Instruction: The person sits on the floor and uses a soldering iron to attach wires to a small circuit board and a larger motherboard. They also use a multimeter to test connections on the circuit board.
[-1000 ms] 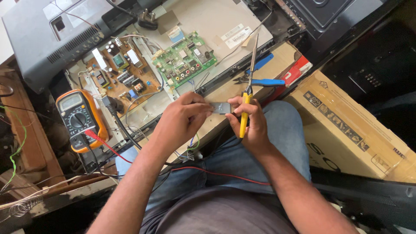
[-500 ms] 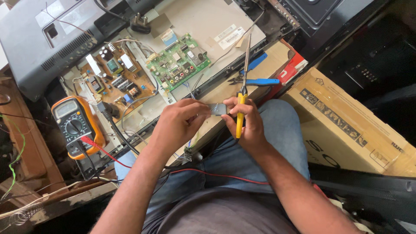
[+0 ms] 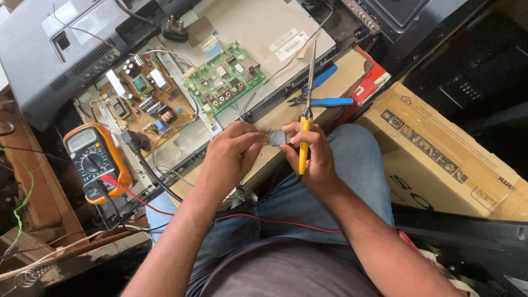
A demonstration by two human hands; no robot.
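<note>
My left hand (image 3: 234,157) and my right hand (image 3: 308,157) meet over my lap, pinching a small grey flat component (image 3: 276,137) between their fingertips. My right hand also grips a yellow-handled soldering iron (image 3: 304,135), whose metal shaft points up and away over the opened television back (image 3: 258,27). A green circuit board (image 3: 224,77) and a brown power board (image 3: 140,99) lie exposed just beyond my hands.
An orange multimeter (image 3: 93,159) with red and black leads sits at the left. Blue-handled pliers (image 3: 324,102) rest on the cardboard ahead. A cardboard box (image 3: 440,159) is at the right, a black plug (image 3: 175,28) on top, and wooden boards at the far left.
Both hands stay together on the grey component; the view has shifted slightly, and the soldering iron stands a little more upright.
</note>
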